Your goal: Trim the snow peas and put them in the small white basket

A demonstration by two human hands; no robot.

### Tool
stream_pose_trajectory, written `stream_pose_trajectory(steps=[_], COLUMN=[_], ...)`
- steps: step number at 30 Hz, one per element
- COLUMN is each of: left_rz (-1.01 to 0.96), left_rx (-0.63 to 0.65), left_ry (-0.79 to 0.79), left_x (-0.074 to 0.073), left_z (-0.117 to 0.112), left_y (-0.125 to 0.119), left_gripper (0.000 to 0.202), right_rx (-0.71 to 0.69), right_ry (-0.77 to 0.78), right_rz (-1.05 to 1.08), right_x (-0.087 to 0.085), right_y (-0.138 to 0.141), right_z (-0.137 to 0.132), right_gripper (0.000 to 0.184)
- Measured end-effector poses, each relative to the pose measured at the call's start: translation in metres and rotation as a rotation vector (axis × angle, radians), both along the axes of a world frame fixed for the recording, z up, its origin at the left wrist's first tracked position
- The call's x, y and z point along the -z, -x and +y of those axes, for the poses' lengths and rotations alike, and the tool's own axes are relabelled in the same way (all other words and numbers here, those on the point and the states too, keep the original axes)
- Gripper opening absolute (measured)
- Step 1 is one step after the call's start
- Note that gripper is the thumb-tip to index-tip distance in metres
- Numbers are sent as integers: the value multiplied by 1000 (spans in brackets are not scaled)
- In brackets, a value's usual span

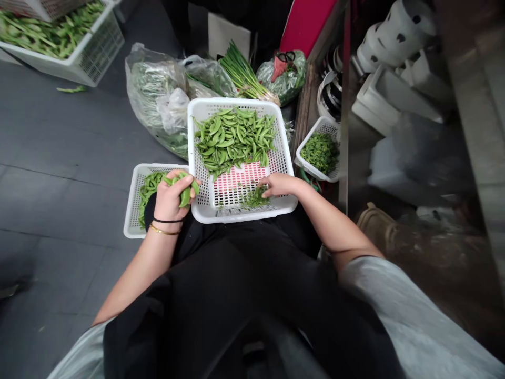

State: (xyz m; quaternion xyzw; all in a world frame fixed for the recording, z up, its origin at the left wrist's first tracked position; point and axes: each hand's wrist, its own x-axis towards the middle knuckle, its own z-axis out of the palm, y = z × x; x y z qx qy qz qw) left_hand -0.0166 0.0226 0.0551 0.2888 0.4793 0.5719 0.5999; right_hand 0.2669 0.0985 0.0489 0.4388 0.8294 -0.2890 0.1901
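Over the grey floor (79,137), the left fingers (183,183) hold several pods (185,197) beside the basket (191,139), the right fingers (265,181) meet scraps (253,198), grip unclear, and the main pile (232,137) lies ahead, between them.

Dark grey tiles cover the floor (71,137), their thin seams running across the left side, where a pale sheen of light lies on the surface. At the top, a bright pinkish-red panel (307,23) leans at a slant beside a narrow brownish strip (303,108). A long metal edge (344,126) marks off the right side, a dim storage area holding white plastic containers (389,97) and a tan lidded bin (376,223). The far right edge is blurred and shadowy.
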Motion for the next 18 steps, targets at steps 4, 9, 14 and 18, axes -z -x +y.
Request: stream_pose_trajectory(steps=[4, 9, 14, 18], left_rz=[-178, -206, -48, -28], left_rx=[211, 311, 423, 485], left_ry=[83, 119, 213, 263], left_x=[2, -2, -9, -7], left_z=[-5, -16, -30, -38], left_y=[5, 2, -17, -44], left_gripper=[27, 31, 28, 32], right_rx=[9, -24, -112, -95], right_ry=[-172, -213, -246, -264], right_rz=[-341, -331, -225, -12], right_x=[41, 41, -6, -33], right_y=[7, 18, 14, 20], right_z=[9, 11, 1, -20], right_gripper=[31, 30, 26, 20])
